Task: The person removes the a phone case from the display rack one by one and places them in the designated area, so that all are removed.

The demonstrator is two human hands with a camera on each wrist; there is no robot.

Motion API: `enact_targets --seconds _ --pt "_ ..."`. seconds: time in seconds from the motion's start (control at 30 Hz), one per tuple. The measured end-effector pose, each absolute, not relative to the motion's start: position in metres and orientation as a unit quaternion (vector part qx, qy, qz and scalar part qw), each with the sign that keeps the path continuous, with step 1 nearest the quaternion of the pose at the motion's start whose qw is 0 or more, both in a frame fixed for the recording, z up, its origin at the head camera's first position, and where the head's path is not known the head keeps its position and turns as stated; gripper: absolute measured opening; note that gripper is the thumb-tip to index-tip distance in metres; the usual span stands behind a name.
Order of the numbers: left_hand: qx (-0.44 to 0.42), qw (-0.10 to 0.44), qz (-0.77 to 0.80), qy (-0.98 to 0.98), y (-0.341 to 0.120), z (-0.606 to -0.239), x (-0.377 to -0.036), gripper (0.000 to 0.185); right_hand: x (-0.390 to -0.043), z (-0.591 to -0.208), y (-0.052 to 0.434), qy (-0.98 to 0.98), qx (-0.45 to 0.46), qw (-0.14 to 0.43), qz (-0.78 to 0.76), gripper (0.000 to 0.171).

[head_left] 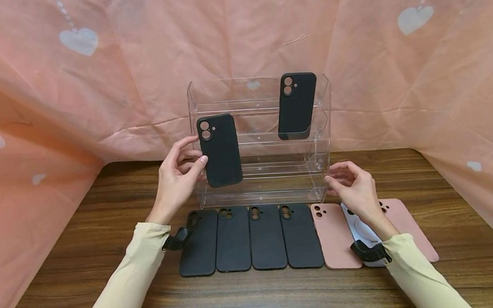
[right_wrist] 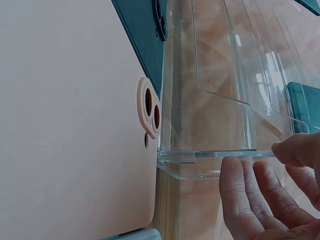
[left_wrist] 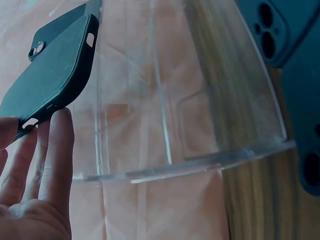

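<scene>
My left hand (head_left: pixel 175 175) pinches a black phone case (head_left: pixel 222 156) by its left edge, thumb in front and fingers behind. This case is upright, its camera cutout at the top left, in front of the left part of a clear tiered display rack (head_left: pixel 268 196). In the left wrist view the thumb and fingertips grip the case's end beside a slot (left_wrist: pixel 31 123). My right hand (head_left: pixel 357 188) holds the rack's right side panel (right_wrist: pixel 225 153) between thumb and fingers. Another black phone case (head_left: pixel 298 105) leans in an upper tier at the right.
Along the rack's front lies a row of phone cases: several black ones (head_left: pixel 267 240), a pink one (head_left: pixel 336 236), a pale one with a ring (head_left: pixel 365 231) partly under my right wrist, and another pink one (head_left: pixel 404 223). Pink heart-print cloth (head_left: pixel 143 84) surrounds the wooden table (head_left: pixel 233 302).
</scene>
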State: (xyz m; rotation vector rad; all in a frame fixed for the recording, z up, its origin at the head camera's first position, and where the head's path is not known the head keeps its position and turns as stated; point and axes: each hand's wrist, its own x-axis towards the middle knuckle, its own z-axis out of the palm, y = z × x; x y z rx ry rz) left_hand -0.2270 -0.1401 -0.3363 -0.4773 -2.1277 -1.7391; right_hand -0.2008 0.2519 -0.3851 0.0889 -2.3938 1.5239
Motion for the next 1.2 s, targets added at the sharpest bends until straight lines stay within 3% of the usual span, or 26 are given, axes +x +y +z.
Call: enact_targets --seconds 1.2 --pt "-0.157 0.072 -0.585 -0.792 -0.199 -0.366 -0.199 0.05 -0.2 -0.384 0.251 -0.839 0.023 0.145 0.524 0.029"
